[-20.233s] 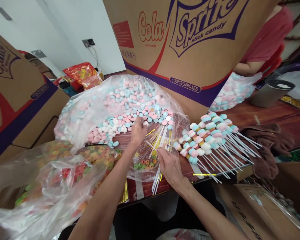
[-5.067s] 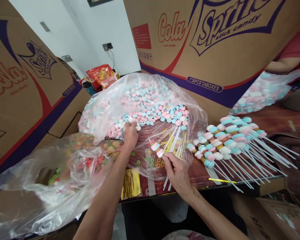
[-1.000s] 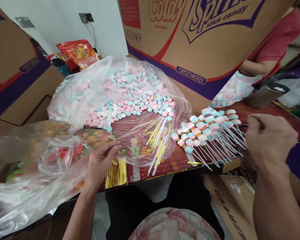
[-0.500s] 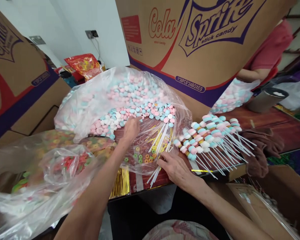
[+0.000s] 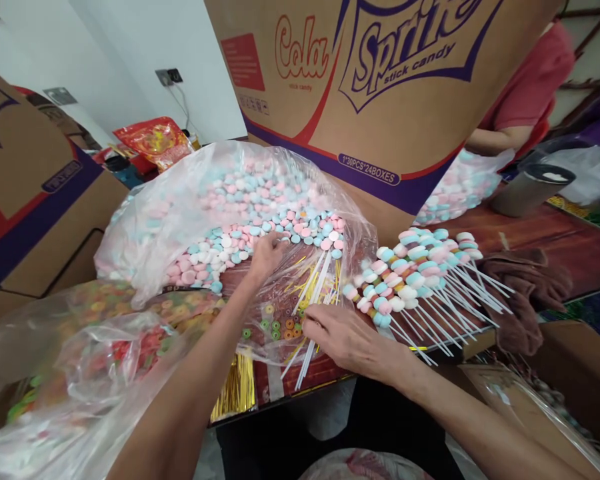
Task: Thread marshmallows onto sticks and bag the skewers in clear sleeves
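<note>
My left hand (image 5: 269, 257) reaches to the near edge of a heap of pink, blue and white marshmallows (image 5: 260, 180) inside a clear plastic bag (image 5: 153, 200). Its fingers are bent together among the sweets; whatever lies between them is hidden. My right hand (image 5: 337, 333) is closed over a loose bundle of white sticks (image 5: 314, 283), with thumb and fingers curled round a stick. Small ring-shaped gummies (image 5: 280, 327) in green and orange lie left of it. To its right rests a pile of finished marshmallow skewers (image 5: 420, 267) on white sticks.
Bags of coloured gummies (image 5: 140, 347) lie at left beside gold ties (image 5: 237, 387). A large carton (image 5: 300, 133) stands behind, another carton (image 5: 20, 187) at left. A tumbler (image 5: 535, 187) and brown cloth (image 5: 525, 287) are at right. A person in a red shirt (image 5: 535, 87) is beyond.
The view has shifted slightly. My right hand has moved a little left over the sticks, its fingers curled more. My left hand stays by the marshmallows with its fingers drawn in.
</note>
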Demonstrator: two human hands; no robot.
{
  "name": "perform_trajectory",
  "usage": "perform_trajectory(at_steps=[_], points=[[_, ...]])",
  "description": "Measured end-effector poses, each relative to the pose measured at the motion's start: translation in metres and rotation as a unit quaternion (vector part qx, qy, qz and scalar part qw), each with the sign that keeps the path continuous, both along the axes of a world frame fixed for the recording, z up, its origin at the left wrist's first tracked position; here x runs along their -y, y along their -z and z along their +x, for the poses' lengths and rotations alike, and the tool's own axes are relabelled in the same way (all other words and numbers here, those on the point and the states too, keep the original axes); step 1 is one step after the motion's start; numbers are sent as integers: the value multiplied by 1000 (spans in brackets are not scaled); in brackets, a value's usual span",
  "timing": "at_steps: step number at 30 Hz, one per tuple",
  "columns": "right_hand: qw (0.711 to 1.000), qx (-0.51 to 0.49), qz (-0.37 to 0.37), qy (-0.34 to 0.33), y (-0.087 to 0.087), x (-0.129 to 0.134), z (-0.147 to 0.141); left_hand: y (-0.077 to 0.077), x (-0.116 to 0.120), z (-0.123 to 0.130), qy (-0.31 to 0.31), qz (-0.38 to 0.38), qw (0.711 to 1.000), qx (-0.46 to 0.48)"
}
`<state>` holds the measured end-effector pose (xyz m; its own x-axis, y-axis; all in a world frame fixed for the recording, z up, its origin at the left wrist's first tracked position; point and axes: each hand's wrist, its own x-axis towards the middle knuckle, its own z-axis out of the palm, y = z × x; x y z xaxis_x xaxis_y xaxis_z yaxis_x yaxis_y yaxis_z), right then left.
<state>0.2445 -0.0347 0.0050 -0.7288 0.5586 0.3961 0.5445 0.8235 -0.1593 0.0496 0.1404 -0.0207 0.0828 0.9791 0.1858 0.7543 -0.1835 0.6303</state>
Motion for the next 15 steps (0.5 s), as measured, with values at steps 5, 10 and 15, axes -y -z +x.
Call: perform_trajectory(at_steps=[5,10,15], points=[[918,-385,-24,95,-2,11,4,10,-20,37,-20,-12,1000,1],[904,-395,-54,157,23,17,3,20,-13,55,-47,18,998,-31],[958,-248,-115,85,45,26,-2,15,13,50,12,94,992,-85]])
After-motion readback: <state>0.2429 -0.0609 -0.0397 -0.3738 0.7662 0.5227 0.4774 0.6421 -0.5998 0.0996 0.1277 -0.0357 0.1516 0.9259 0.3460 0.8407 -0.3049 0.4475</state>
